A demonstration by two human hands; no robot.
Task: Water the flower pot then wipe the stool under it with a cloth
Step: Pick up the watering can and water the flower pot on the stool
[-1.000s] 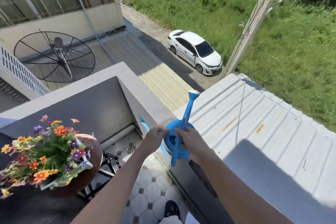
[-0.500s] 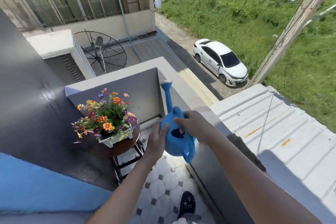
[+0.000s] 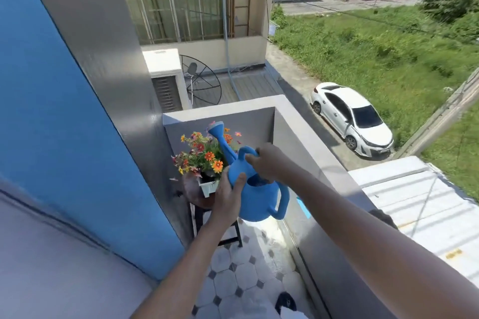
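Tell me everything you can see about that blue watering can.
The watering can is bright blue, apparently plastic, with a round body, an open top, a looped side handle, an arched top handle and a long spout ending in a pale rose head. It is held in the air before the flower pot, spout pointing up over the flowers. The left hand supports its side; the right hand grips the top handle. No water is seen pouring.

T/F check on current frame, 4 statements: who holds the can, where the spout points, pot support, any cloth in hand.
1. Both hands are on the blue watering can. True: left hand on its side, right hand on top.
2. The spout points at the white car. False: it points toward the flowers.
3. The flower pot sits on a stool. True.
4. One hand holds a cloth. False: neither does.
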